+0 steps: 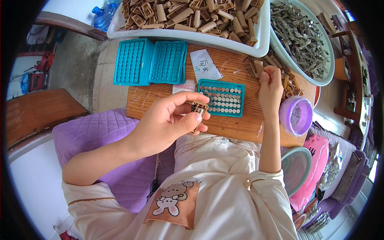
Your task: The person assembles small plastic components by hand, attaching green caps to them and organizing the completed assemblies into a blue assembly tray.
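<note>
My left hand (176, 116) is closed around a small brown plastic casing (199, 111), thumb on its near face. Its open side shows metal parts inside. To the right, my right hand (271, 86) pinches a tan plastic cover (259, 67) at the edge of a loose pile of brown plastic pieces (291, 85). Between the hands a teal tray (221, 115) lies on the wooden table, with rows of small round silver discs in its pockets. The fingers of my left hand hang close to the tray's left edge.
A white bin (192, 35) heaped with tan plastic parts stands at the back. Stacked teal trays (132, 62) sit at the back left, beside a paper note (205, 66). A basin (328, 60) of thin metallic strips and a purple bowl (286, 114) are at the right.
</note>
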Demonstrator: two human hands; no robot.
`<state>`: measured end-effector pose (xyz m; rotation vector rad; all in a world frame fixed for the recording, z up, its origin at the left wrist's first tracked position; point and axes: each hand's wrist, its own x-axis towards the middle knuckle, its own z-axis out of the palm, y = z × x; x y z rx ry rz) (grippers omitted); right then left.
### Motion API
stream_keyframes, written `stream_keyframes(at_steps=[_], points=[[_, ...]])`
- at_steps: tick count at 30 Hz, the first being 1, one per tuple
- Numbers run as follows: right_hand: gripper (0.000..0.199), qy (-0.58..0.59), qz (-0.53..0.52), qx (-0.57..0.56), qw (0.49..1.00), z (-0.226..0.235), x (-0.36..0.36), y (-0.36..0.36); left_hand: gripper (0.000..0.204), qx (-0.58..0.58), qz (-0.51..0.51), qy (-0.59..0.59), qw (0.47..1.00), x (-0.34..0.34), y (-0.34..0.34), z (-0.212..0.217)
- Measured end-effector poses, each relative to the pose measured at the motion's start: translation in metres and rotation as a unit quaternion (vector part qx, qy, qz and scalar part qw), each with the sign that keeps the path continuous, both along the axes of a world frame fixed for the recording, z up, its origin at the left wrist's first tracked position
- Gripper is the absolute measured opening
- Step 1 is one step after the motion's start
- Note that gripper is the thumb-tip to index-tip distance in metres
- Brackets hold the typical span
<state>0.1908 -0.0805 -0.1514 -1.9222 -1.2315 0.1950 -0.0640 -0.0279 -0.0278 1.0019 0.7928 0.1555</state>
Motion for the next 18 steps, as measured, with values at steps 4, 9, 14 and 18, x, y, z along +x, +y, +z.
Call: stream_keyframes(at_steps=[4,9,14,18], points=[[0.014,0.270,-0.066,0.027,0.960,0.005,0.002,-0.012,0.031,-0.011,-0.004,-0.009,1.000,0.009,-0.003,0.000],[0.021,0.486,0.036,0.069,0.871,0.008,-0.006,-0.031,0.030,0.001,0.006,-0.017,1.000,0.025,-0.006,0.001],[0.024,0.567,0.068,0.061,0.818,0.052,-0.037,-0.046,0.033,0.079,0.037,-0.040,0.995,0.036,-0.007,-0.005],[0.025,0.589,0.064,0.097,0.800,0.071,-0.063,-0.052,0.031,0.032,0.173,-0.050,0.983,0.047,-0.013,0.008]])
